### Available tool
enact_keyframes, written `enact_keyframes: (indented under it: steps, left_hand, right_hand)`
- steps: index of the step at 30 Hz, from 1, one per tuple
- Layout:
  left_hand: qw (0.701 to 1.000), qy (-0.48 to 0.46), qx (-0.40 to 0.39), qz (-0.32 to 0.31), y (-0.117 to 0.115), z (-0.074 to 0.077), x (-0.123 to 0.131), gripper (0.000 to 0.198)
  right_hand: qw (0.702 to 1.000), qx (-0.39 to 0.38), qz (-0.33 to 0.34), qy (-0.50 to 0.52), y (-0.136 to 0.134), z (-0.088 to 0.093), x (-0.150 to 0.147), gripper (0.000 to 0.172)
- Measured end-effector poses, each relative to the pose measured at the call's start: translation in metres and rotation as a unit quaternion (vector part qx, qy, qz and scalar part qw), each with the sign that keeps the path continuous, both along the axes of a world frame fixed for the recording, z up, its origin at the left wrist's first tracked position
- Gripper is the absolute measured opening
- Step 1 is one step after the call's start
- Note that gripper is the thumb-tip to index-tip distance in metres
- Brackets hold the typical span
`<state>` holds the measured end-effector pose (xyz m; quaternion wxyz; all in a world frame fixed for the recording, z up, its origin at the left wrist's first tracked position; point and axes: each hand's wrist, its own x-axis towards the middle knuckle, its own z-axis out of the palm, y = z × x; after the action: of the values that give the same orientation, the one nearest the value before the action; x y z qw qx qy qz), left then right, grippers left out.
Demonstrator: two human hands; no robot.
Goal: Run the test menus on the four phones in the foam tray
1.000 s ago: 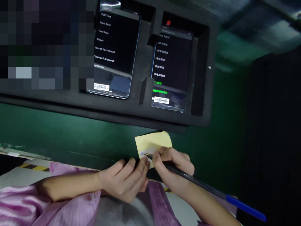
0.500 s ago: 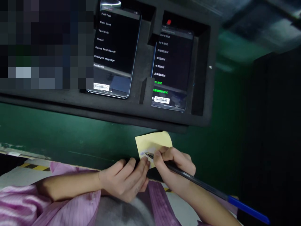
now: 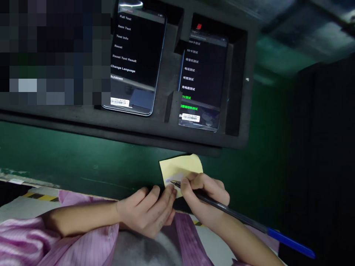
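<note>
A yellow sticky note (image 3: 181, 166) lies on the green tabletop, its far right corner curled and a small blurred pen mark near its left edge. My right hand (image 3: 206, 192) grips a dark pen (image 3: 222, 207) with a blue cap on its rear end. The pen's tip touches or hovers just over the note by the mark; I cannot tell which. Curled fingers of my left hand (image 3: 151, 210) pinch the note's near left edge, the thumb mostly hidden beneath them.
Beyond the note, a black foam tray (image 3: 133, 127) holds a phone (image 3: 135, 51) with an English test menu and another phone (image 3: 203, 74) with a Chinese test list. Both carry barcode labels. The table's near edge (image 3: 91, 195) runs just before my body. The upper left is pixelated.
The pen's rear end and my right hand have shifted very slightly, toward the left. My left hand, the sticky note and both phones stay where they were.
</note>
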<state>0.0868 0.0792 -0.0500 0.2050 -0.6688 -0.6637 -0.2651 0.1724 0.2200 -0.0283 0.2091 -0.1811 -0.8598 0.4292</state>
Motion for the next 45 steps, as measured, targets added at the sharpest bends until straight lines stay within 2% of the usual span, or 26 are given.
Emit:
enact_keyframes:
  steps: [19,25,45]
  left_hand:
    - [1.0,-0.007,0.002,0.003,0.0006,-0.0007,0.0009,0.028]
    - [1.0,-0.003,0.004,-0.005,0.0004,-0.0002,0.0012,0.027]
    - [1.0,-0.005,0.006,0.001,0.0003,-0.0003,0.0009,0.027]
  right_hand:
    - [1.0,0.025,-0.01,0.006,-0.0002,0.0007,0.0003,0.033]
    - [1.0,0.016,0.002,0.003,-0.0004,0.0007,0.0,0.034]
    - [1.0,0.017,-0.02,0.011,-0.0002,-0.0013,0.0021,0.034]
